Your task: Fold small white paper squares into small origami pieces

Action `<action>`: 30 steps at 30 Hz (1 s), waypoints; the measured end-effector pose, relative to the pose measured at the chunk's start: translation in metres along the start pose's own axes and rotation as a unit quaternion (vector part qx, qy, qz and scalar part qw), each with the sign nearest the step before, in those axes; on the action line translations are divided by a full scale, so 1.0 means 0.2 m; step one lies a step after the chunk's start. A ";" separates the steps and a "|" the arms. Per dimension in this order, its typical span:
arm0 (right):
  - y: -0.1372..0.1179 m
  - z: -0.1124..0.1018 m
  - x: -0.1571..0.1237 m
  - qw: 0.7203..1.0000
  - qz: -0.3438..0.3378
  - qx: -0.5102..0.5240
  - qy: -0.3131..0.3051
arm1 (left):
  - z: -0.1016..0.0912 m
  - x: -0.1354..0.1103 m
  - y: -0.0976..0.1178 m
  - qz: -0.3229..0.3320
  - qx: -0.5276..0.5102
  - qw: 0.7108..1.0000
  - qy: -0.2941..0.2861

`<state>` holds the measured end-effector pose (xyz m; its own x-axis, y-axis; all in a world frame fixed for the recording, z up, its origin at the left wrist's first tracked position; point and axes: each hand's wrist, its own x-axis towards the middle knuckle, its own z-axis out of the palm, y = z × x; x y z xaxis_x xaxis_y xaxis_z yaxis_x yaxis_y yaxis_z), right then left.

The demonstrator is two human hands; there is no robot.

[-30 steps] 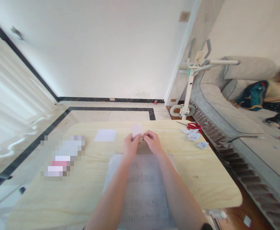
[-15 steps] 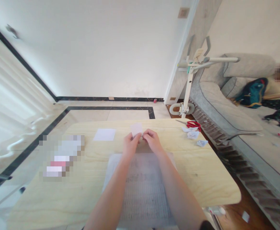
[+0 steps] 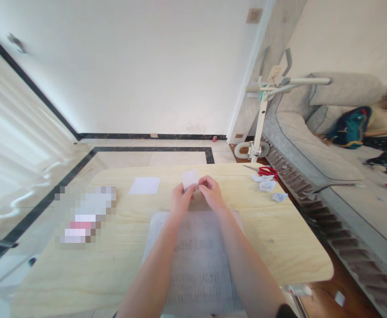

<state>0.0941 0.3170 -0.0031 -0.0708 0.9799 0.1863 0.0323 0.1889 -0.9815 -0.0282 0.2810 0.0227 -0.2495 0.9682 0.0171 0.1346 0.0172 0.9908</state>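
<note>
A small white piece of paper (image 3: pixel 189 179) is held up over the far middle of the table. My left hand (image 3: pixel 180 197) is closed on its lower part, thumb in front. Close beside it, my right hand (image 3: pixel 210 191) pinches the paper's lower right corner, with thumb and fingers pressed together. Beneath my forearms lies a large printed sheet (image 3: pixel 200 256). To the left of my hands, a flat white sheet of paper (image 3: pixel 144 186) rests on the wood.
Red-handled scissors (image 3: pixel 268 172) lie at the table's far right, beside several folded white papers (image 3: pixel 266 184). A blurred-out object (image 3: pixel 94 207) is on the left of the wooden table (image 3: pixel 279 247). Beyond the right edge, a person sits on a grey sofa (image 3: pixel 328 163).
My hands stay almost in place, both still on the small paper. The view has shifted very slightly; nothing else visibly differs.
</note>
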 end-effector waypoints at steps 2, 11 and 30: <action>0.00 0.00 0.00 1.000 0.013 0.005 -0.003 | 0.00 0.00 0.00 0.000 0.005 1.000 0.000; 0.00 0.00 0.00 0.998 0.041 0.050 -0.013 | 0.00 0.00 -0.01 0.003 0.028 1.000 -0.005; -0.02 0.00 0.00 0.993 0.071 0.096 -0.018 | 0.01 -0.02 0.03 -0.004 0.036 0.999 -0.028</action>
<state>0.0941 0.3155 0.0012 -0.1151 0.9922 0.0476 -0.1452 0.0306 -0.9889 -0.0256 0.2780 0.0279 -0.1980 0.9802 0.0000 0.2029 0.0410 0.9783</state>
